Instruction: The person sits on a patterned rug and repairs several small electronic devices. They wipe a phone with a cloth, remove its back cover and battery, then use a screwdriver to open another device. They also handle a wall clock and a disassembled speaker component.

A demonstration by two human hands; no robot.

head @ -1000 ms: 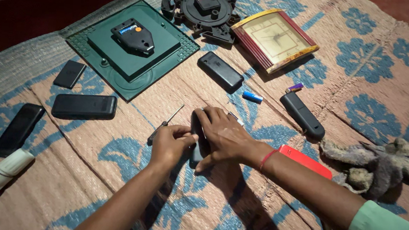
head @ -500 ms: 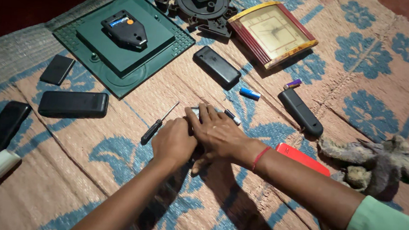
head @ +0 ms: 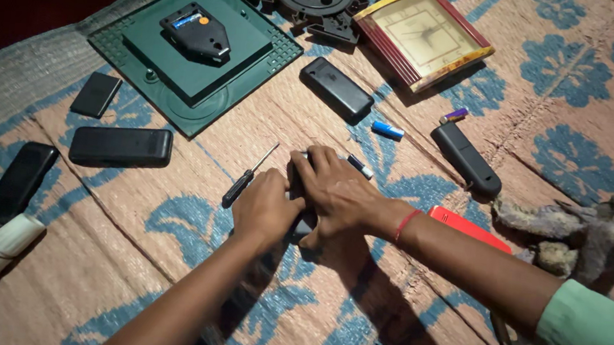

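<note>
1. The left hand (head: 266, 209) and the right hand (head: 334, 193) press together on 1 small dark device (head: 301, 227), which lies on the woven mat (head: 169, 256) near its middle; only a sliver of the device shows between and under the palms
2. The left fingers are curled down against the device's left side, clenched around its edge; the right fingers lie flatter, spread over its top and far end, gripping it from above. How firmly either hand squeezes I cannot tell, since the device is almost wholly covered
3. A small screwdriver (head: 247, 177) with a black handle lies just beside the left knuckles, apart from them, its tip pointing up and away
4. A loose battery (head: 360, 166) rests just past the right fingertips, and a blue battery (head: 387, 130) lies a little farther on, near a black remote (head: 336, 89)
5. A red flat object (head: 472, 229) sits under the right forearm, partly hidden
6. What could go wrong, as a judgement: with both hands bearing down, a cover could give way suddenly and the device could skid on the mat, knocking the loose battery away
7. The left hand could also nudge the screwdriver and roll it off, because it lies so close to the knuckles
8. Pressing unevenly could bend or crack a thin plastic shell, since the grip hides where the force lands
</note>
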